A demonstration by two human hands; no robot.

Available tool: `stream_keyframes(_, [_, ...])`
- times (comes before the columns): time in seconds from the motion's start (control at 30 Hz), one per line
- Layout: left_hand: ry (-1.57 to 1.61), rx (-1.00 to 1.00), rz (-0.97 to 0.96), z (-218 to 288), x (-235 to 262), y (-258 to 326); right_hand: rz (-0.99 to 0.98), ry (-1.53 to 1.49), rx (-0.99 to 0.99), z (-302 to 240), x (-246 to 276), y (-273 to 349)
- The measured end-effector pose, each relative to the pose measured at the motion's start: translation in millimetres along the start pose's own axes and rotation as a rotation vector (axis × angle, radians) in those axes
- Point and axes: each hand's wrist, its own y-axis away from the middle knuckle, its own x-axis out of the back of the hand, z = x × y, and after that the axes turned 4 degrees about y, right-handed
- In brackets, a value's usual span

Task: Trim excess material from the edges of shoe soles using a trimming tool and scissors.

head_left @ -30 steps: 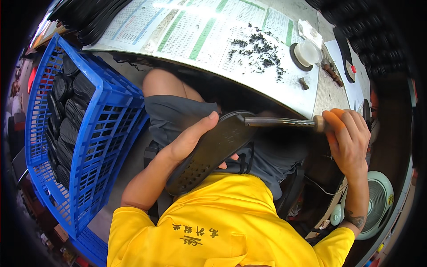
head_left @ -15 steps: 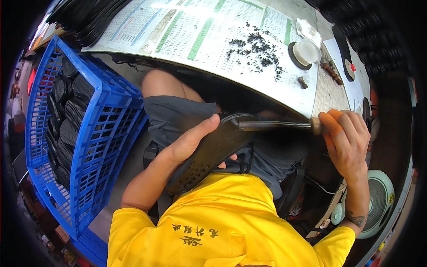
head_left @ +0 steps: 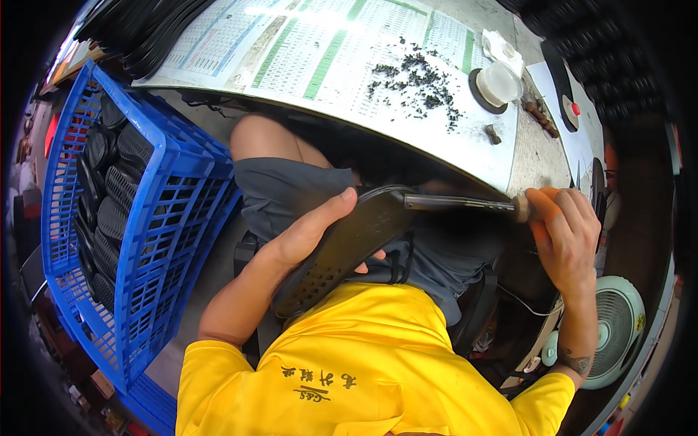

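Note:
My left hand grips a black rubber shoe sole that lies slanted over my lap, thumb across its upper edge. In my right hand is a tool with an orange handle and a long dark metal blade. The blade tip rests against the toe rim of the sole. Both hands are below the table's front edge.
A blue plastic crate with several black soles stands to my left. The table carries a printed sheet, a heap of black rubber scraps, a white lidded cup and small tools. A pale fan sits low on the right.
The sole and the blade stay in nearly the same place; my right hand has shifted slightly along the sole's toe rim.

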Motion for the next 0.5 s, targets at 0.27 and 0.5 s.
stream_keyframes(0.27, [-0.039,-0.192,0.117,-4.1,-9.4,3.4,-0.005,-0.378,-0.447,-32.6,-18.9,40.0])
stream_keyframes(0.5, [0.152,-0.325,0.023,-10.2,-2.8,-1.5,0.041,-0.929,-0.752,-77.7,-66.8,52.9])
